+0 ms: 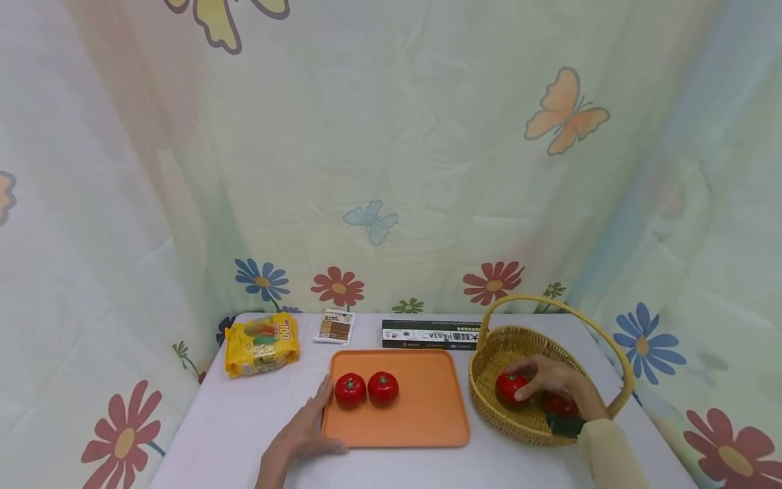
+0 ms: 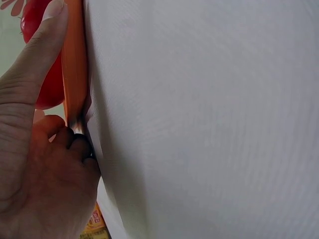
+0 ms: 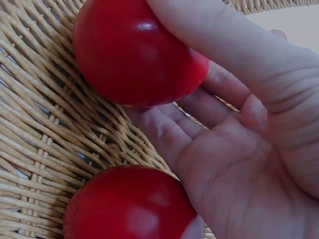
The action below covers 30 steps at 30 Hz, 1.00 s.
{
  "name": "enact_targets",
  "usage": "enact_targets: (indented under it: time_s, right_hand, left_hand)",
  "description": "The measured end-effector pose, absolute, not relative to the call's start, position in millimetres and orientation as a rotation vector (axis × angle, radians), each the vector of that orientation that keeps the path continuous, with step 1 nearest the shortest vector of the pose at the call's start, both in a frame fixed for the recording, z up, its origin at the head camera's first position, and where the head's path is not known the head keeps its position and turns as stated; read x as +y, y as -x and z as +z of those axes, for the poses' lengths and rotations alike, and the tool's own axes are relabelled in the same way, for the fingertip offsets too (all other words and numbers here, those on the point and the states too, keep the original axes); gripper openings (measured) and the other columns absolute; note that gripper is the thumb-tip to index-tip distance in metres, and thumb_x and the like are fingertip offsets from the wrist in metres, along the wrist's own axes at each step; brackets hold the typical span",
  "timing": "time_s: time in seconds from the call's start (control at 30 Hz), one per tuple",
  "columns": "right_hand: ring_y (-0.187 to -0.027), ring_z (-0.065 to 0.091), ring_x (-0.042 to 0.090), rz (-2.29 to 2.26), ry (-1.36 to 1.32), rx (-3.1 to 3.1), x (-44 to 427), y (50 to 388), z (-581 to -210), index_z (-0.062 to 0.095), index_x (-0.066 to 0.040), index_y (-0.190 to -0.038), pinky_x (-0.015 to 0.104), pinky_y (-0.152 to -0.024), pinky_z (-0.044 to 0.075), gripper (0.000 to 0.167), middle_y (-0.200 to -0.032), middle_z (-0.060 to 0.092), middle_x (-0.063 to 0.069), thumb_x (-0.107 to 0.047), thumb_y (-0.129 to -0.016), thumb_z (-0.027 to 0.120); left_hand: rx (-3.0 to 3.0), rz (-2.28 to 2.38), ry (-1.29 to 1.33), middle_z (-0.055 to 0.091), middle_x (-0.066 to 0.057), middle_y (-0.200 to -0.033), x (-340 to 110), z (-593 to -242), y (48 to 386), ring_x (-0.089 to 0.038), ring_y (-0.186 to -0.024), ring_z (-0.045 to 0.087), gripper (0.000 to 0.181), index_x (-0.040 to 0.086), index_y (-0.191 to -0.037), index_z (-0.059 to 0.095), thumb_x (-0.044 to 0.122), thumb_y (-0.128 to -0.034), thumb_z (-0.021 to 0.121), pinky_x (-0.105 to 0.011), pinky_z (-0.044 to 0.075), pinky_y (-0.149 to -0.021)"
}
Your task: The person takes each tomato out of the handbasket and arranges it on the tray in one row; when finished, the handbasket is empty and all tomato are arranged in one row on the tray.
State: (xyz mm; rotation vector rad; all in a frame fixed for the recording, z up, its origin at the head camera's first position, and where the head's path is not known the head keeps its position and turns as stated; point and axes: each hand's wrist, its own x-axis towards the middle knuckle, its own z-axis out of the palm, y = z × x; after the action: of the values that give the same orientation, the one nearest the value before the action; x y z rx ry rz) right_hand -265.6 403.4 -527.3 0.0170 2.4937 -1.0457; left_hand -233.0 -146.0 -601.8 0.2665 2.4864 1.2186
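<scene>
An orange tray (image 1: 421,407) carries two red tomatoes (image 1: 350,390) (image 1: 383,389) side by side on its left part. My left hand (image 1: 305,424) grips the tray's near left corner, thumb along the front edge; the left wrist view has this hand (image 2: 45,164) against the tray's side (image 2: 75,64). Inside a wicker basket (image 1: 507,424) at the right, my right hand (image 1: 552,377) holds a red tomato (image 1: 510,390) between thumb and fingers. The right wrist view gives the held tomato (image 3: 134,55) in the hand (image 3: 239,149), with another tomato (image 3: 129,209) lower in the basket.
Behind the tray lie a yellow packet (image 1: 263,345), a small brown-and-white packet (image 1: 336,327) and a black-and-white pasta box (image 1: 430,334). The basket's tall handle (image 1: 565,307) arches above it. A dark item (image 1: 566,426) lies by the right wrist. Patterned curtains (image 1: 366,136) surround the white table.
</scene>
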Motion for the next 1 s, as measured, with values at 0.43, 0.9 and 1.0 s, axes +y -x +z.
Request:
enact_targets:
  time_s: [0.43,0.9,1.0]
  right_hand:
    - [-0.122,0.057,0.041,-1.018,0.003,2.541,402,262,-522,0.076,-0.007,-0.133,0.07,-0.103,0.053,0.058,-0.132,0.067,0.018,-0.026,-0.082,0.096]
    - [-0.116,0.063,0.031,-1.095,0.143,2.584,391,250,-492,0.072,0.0,-0.136,0.055,-0.096,0.063,0.062,-0.126,0.072,0.015,-0.023,-0.084,0.095]
    - [-0.116,0.063,0.032,-1.097,0.16,2.597,388,247,-486,0.071,0.0,-0.138,0.054,-0.094,0.064,0.064,-0.127,0.072,0.016,-0.024,-0.084,0.095]
  left_hand:
    - [2.481,1.224,-0.255,0.02,-0.013,-0.18,-145,-602,231,-0.055,-0.161,0.017,0.143,0.015,-0.175,0.016,0.049,-0.0663,0.103,-0.076,0.022,-0.125]
    - [2.504,1.202,-0.276,0.018,-0.013,-0.18,-147,-603,232,-0.052,-0.162,0.017,0.142,0.015,-0.175,0.016,0.05,-0.0666,0.103,-0.074,0.021,-0.127]
    - [2.508,1.203,-0.278,0.018,-0.013,-0.18,-147,-603,232,-0.053,-0.162,0.016,0.143,0.015,-0.174,0.017,0.049,-0.0655,0.103,-0.073,0.02,-0.127]
